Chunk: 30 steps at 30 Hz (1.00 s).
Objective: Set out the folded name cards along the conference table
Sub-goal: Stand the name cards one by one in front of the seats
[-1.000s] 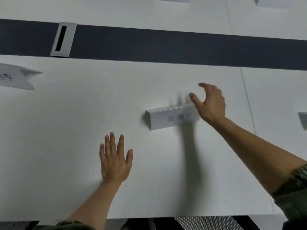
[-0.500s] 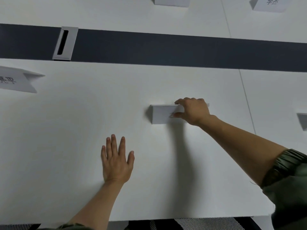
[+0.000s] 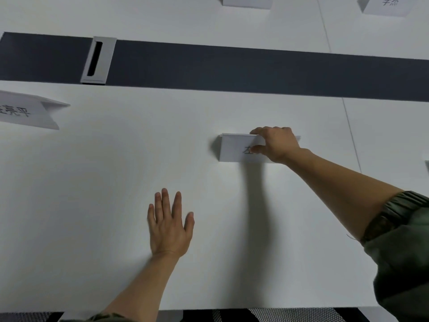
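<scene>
A white folded name card [image 3: 234, 148] stands on the white conference table [image 3: 116, 182], right of the middle. My right hand [image 3: 277, 142] grips it over the top fold, fingers behind and thumb on the printed front, hiding most of the lettering. My left hand [image 3: 169, 225] lies flat on the table nearer to me, fingers straight and spread, holding nothing. Another name card [image 3: 25, 111] stands at the left edge. Two more name cards, one [image 3: 246, 2] and another [image 3: 385, 5], stand on the far side.
A dark strip [image 3: 255, 70] runs across the table's middle, with a grey cable hatch [image 3: 98, 60] set in it. A sliver of a further card [image 3: 426, 166] shows at the right edge. The table's near edge and chair mesh [image 3: 278, 316] lie below.
My right hand came down from beside the card and took hold of its top fold, straightening it square to the table. My left hand stayed flat in place.
</scene>
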Motion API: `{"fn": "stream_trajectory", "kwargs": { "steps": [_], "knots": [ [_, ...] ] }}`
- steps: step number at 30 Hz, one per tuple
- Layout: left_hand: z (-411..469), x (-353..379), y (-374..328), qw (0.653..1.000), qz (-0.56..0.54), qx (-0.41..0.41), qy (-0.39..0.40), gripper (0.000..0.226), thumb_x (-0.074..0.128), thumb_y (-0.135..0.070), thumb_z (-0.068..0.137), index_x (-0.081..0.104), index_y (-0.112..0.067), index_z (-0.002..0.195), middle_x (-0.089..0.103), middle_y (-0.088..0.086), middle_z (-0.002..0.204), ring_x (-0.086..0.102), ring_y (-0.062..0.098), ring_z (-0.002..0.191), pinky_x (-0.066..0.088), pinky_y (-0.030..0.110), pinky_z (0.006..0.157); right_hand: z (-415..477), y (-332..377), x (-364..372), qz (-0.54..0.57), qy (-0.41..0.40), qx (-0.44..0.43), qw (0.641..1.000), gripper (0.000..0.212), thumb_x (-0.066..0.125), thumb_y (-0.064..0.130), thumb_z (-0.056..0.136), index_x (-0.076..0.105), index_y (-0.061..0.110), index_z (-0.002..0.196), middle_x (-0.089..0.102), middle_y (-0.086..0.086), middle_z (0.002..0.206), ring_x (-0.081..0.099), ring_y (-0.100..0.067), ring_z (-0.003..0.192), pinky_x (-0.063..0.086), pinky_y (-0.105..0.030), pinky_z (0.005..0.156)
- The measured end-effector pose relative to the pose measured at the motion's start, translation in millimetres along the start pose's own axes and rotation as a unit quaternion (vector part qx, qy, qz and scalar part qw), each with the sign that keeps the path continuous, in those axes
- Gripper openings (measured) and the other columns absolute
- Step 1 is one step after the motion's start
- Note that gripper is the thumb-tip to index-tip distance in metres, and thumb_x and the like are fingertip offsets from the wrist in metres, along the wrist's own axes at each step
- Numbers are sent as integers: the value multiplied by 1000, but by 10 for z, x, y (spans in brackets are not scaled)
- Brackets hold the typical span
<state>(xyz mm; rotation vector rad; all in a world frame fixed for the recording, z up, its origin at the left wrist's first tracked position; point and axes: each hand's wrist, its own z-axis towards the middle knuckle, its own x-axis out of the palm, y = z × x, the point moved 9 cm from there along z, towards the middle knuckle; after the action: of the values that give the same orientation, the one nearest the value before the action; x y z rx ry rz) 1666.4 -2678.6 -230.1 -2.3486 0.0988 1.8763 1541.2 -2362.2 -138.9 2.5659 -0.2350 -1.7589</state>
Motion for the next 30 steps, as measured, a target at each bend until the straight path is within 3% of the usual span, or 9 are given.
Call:
{"fn": "stream_trajectory", "kwargs": {
  "steps": [8, 14, 17, 20, 22, 25, 30],
  "knots": [
    [-8, 21, -1, 1000, -2, 2, 5, 69, 20, -53, 94, 32, -14, 149, 21, 18, 158, 15, 33, 148, 17, 52, 118, 41, 20, -7, -16, -9, -7, 1000, 54, 60, 52, 90, 50, 29, 137, 64, -1, 128, 56, -29, 114, 36, -39, 93],
    [29, 20, -8, 1000, 4, 2, 25, 70, 18, -54, 94, 28, -13, 150, 21, 19, 158, 15, 34, 148, 15, 51, 118, -132, 10, -114, 7, -35, 12, 999, 64, 64, 52, 87, 45, 26, 143, 49, -5, 144, 40, -30, 133, 32, -44, 105],
    [-6, -51, 11, 998, 7, 30, 55, 71, 15, -57, 95, 17, -17, 153, 12, 17, 161, 8, 32, 149, 10, 46, 119, -369, 50, -298, 19, -90, 6, 996, 57, 63, 42, 90, 48, 22, 140, 49, -6, 143, 40, -29, 133, 33, -43, 105],
    [33, -173, 95, 991, -18, 52, 125, 66, 30, -53, 98, 14, -24, 154, 2, 8, 163, 2, 25, 150, 12, 41, 119, -624, 192, -421, 35, -118, -2, 992, 50, 61, 37, 92, 51, 19, 137, 54, -7, 137, 47, -30, 124, 39, -42, 98],
    [22, -329, 173, 981, -82, 16, 173, 56, 42, -44, 98, 33, -21, 148, 23, 9, 159, 23, 25, 145, 27, 39, 114, -761, 335, -416, 67, -111, -6, 992, 47, 60, 36, 92, 53, 20, 135, 59, -7, 130, 53, -29, 117, 45, -40, 91],
    [-190, -630, 369, 967, -179, -51, 175, 41, 49, -39, 96, 54, -19, 132, 58, 9, 131, 54, 28, 119, 44, 36, 99, -1000, 635, -294, 108, -64, -22, 992, 41, 60, 36, 92, 56, 22, 130, 66, -3, 122, 59, -25, 113, 49, -36, 88],
    [-737, -1186, 913, 967, -202, -81, 135, 35, 52, -39, 94, 59, -23, 124, 63, 7, 115, 59, 25, 106, 48, 36, 95, -1447, 1352, -39, 110, 9, -67, 992, 34, 61, 40, 91, 63, 26, 121, 71, 3, 110, 59, -21, 112, 48, -34, 90]
  ]
}}
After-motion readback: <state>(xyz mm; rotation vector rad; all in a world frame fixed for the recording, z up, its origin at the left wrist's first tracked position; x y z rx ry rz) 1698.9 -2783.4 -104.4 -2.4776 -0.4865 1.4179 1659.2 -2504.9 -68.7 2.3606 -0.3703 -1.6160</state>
